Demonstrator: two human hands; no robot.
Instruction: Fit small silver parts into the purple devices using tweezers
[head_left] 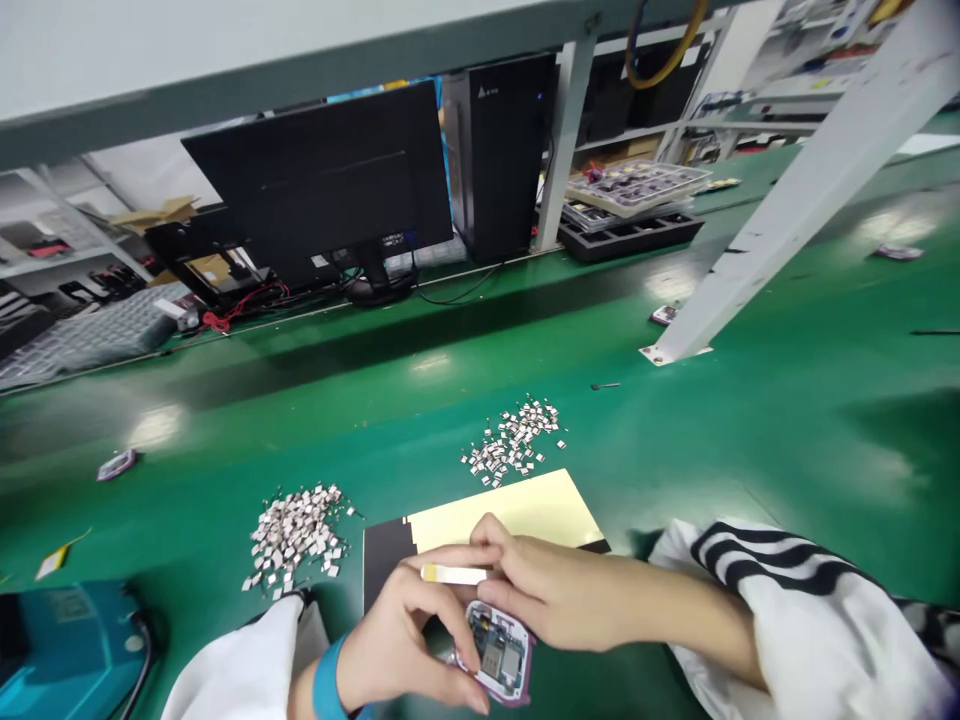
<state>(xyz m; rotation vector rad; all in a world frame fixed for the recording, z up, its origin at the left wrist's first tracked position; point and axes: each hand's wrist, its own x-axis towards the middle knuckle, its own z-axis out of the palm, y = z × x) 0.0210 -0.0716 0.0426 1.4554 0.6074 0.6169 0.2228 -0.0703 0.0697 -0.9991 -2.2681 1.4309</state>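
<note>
holding: left hand (pixel 397 640) curled, fingers closed on the left edge of a small circuit board (pixel 499 650) in a purple-rimmed case, which sits just right of that palm
pinching: right hand (pixel 559 590) nearly closed, its fingers on the right end of a white strip (pixel 454 574), its heel beside the board
pointing: strip level, long axis left to right, yellow tip leftward, just far of the board; board tilted, long axis near to far
arms: reaching inward from both near corners, left with a blue wristband (pixel 326 680), right in a black-striped white sleeve (pixel 780 590)
counter (pixel 750 450): green, carrying a yellow-and-black sheet (pixel 502 515) under the hands, with two piles of small metal pieces (pixel 296 535) (pixel 514 440) beyond
</note>
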